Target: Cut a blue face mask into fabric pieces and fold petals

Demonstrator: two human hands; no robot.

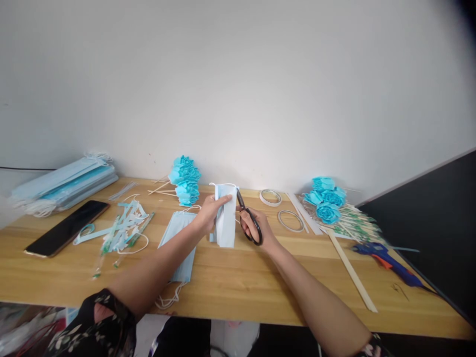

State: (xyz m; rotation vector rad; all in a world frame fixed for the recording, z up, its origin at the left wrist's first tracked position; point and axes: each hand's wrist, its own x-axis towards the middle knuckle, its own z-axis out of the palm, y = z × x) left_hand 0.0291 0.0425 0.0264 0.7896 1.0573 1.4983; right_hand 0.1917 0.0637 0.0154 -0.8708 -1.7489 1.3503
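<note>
A light blue face mask [226, 223], folded or narrowed, is held upright over the middle of the table by my left hand [210, 213], thumb across its front. My right hand [256, 225] grips black-handled scissors [243, 210], their blades pointing up along the mask's right edge near its top corner. A white ear loop shows at the mask's top edge. Whether the blades are closed on the mask I cannot tell. Under my left forearm another face mask [184, 263] lies flat, partly covered, its loops toward the table's front edge.
At left are a mask stack [70, 183], a phone [67, 228] and cut scraps [124, 228]. Blue paper-like flowers on sticks [185, 181] stand behind. To the right are tape rolls [270, 198], more blue flowers [327, 198], a wooden strip [351, 270] and a glue gun [390, 263].
</note>
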